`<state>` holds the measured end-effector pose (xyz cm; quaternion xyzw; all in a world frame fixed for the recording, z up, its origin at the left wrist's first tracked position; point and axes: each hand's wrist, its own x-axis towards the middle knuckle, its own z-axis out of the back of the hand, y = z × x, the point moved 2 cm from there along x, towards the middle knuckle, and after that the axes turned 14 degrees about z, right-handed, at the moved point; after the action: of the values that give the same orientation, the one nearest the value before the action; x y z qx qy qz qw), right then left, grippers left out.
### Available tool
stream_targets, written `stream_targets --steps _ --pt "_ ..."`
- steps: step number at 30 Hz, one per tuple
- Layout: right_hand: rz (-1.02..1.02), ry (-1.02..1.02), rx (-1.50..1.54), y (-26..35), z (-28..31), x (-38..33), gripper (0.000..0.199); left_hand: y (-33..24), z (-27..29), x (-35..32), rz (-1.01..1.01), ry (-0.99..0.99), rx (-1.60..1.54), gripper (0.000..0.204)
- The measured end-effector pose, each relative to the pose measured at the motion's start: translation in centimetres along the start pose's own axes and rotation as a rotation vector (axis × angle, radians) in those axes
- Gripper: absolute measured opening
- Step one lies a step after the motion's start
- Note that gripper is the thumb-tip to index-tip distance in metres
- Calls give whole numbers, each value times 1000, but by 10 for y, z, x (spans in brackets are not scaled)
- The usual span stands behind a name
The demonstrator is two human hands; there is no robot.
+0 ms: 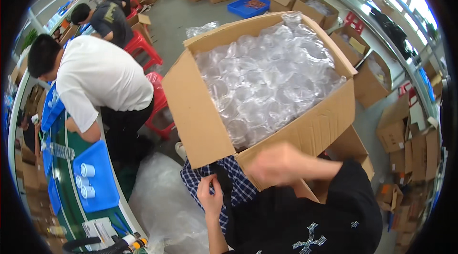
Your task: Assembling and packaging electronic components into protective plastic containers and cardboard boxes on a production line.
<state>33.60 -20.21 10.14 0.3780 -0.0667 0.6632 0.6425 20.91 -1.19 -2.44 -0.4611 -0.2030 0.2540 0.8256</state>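
Carton: open and brown, at the centre of the frame, its left flap spread outward.
Clear plastic cups: film-wrapped, packed close to the carton's rim.
Right hand: blurred, apparently curled, over the carton's near side at lower centre; whether it grips anything cannot be told.
Left hand: fingers bent inward beside a dark strip, below the left flap; a pinch on it cannot be confirmed.
Handling: light pressure probably suits best, since the thin cups look easy to dent; steadying the near side should help.
Worktable: green-topped, curving down the left, bearing a blue tray with white cups.
Room: grey floor at upper centre; red stools and a white-shirted person at upper left.
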Motion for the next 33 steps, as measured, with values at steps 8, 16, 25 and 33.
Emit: stream_targets --steps 8,16,25,33 --pt "-786 171 -1083 -186 118 -42 50 46 29 -77 171 9 100 6" --pt "-886 18 -669 -226 144 -73 69 50 11 -106 290 103 62 7" --pt "-485 -466 -351 -168 122 -12 36 12 7 -68 114 88 -59 8" --pt "105 -94 3 -18 -23 79 44 -33 23 -17 249 285 -1128 80"
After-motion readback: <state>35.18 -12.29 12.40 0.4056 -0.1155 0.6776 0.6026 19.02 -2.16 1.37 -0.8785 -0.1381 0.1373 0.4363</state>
